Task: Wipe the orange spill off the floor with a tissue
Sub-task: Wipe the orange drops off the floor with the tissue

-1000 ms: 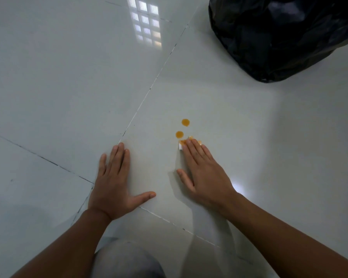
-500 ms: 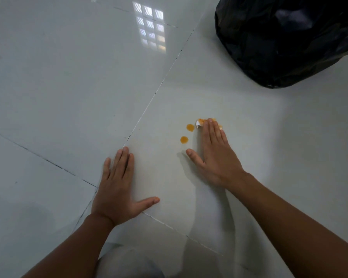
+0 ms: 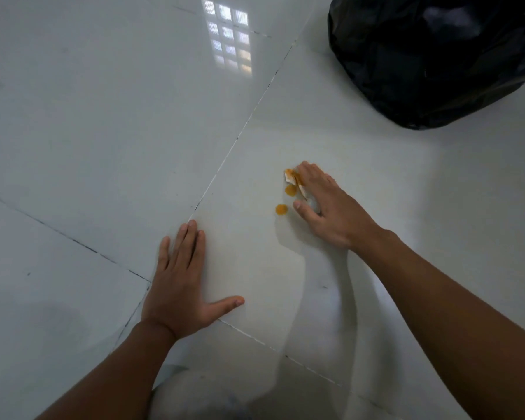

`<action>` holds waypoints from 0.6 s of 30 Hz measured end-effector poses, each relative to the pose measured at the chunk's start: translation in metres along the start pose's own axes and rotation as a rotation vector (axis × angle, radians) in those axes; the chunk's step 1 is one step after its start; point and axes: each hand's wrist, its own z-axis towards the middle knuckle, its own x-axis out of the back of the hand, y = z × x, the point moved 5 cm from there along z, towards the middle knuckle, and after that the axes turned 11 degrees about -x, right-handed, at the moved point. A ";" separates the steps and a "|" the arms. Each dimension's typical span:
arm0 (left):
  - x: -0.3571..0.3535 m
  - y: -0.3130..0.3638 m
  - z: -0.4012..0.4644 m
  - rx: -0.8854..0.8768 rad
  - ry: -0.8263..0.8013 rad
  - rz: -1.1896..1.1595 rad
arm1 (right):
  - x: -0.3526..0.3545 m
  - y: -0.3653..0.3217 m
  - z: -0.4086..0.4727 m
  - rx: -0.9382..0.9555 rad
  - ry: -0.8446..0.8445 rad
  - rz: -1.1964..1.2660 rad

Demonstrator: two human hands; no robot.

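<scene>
Two round orange drops, one [image 3: 291, 190] and another [image 3: 281, 209], lie on the glossy white tile floor [image 3: 103, 131]. My right hand [image 3: 331, 207] presses a small white tissue [image 3: 293, 178] flat against the floor with straight fingers, just right of the drops. The tissue's exposed edge is stained orange; most of it is hidden under my fingers. The upper drop touches the tissue's edge. My left hand [image 3: 179, 283] rests flat on the floor, fingers together and thumb spread, near a tile joint.
A large black plastic bag [image 3: 431, 56] sits on the floor at the top right. Dark grout lines cross the tiles. A window reflection [image 3: 229, 40] shines on the floor at the top. My knee [image 3: 194, 395] shows at the bottom edge.
My right hand slid the tissue away from me and to the right, past the two drops, and has angled leftward. More orange shows on the tissue. My left hand stayed planted.
</scene>
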 end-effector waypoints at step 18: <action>0.002 0.001 0.001 0.002 -0.024 0.000 | -0.011 -0.013 -0.010 0.147 -0.063 -0.116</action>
